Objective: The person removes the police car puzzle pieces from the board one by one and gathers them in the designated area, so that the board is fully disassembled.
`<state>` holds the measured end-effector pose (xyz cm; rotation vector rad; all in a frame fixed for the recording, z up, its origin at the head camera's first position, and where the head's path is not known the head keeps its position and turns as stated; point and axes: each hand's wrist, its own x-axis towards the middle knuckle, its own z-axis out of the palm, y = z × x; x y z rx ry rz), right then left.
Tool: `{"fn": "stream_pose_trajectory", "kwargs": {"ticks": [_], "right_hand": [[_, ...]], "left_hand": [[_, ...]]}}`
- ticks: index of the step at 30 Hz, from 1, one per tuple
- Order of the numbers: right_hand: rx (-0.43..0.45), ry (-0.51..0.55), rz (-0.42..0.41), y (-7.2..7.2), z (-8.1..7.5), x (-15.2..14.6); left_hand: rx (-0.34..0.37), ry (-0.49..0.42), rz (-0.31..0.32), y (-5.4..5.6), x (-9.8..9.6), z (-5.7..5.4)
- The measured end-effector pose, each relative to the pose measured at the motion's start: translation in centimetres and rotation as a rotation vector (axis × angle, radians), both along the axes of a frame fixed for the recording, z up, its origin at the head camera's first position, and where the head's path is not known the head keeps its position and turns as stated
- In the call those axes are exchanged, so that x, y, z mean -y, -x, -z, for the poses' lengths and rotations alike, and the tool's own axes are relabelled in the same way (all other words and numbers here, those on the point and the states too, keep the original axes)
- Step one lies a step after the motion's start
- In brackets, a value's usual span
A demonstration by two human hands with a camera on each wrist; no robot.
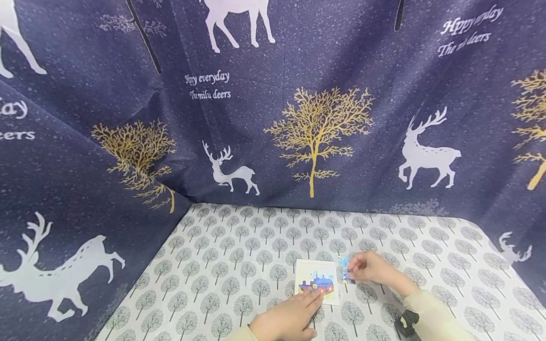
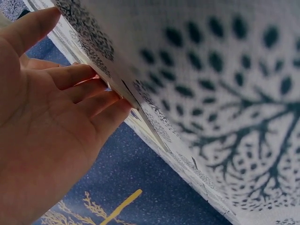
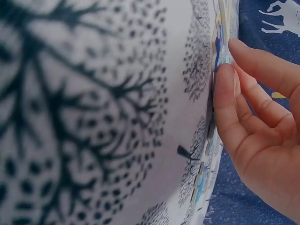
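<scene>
A white-bordered picture card (image 1: 316,267) showing a blue train lies on the tablecloth in the head view. My left hand (image 1: 292,315) rests on its lower part with fairly straight fingers; the left wrist view shows the fingertips (image 2: 123,104) at the card's thin edge. Just right of the card are small flat blue puzzle pieces (image 1: 344,278), partly hidden by my right hand (image 1: 373,269). That hand's thumb and index finger pinch a piece close over the cloth. In the right wrist view, blue and white colours (image 3: 226,55) show between those fingertips.
A white tablecloth (image 1: 230,289) printed with grey trees covers the table. Dark blue fabric (image 1: 273,123) with deer and gold trees hangs behind and at the sides. A flat blue-edged piece (image 3: 198,185) lies on the cloth near the right wrist.
</scene>
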<state>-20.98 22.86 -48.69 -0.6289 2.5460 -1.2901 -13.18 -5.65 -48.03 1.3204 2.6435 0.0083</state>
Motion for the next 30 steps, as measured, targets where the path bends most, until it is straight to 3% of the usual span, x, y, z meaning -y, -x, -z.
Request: {"fn": "stream_pose_trajectory", "kwargs": {"ticks": [10, 17, 30], "right_hand": [[-0.015, 0.045, -0.017, 0.4, -0.9, 1.1], [-0.112, 0.03, -0.077, 1.0, -1.1, 2.9], [-0.053, 0.022, -0.189, 2.0, -0.5, 6.5]], "left_hand": [[-0.019, 0.004, -0.007, -0.1, -0.1, -0.2], [-0.015, 0.011, -0.007, -0.3, 0.0, -0.4], [0.001, 0.005, -0.012, -0.1, 0.1, 0.1]]}}
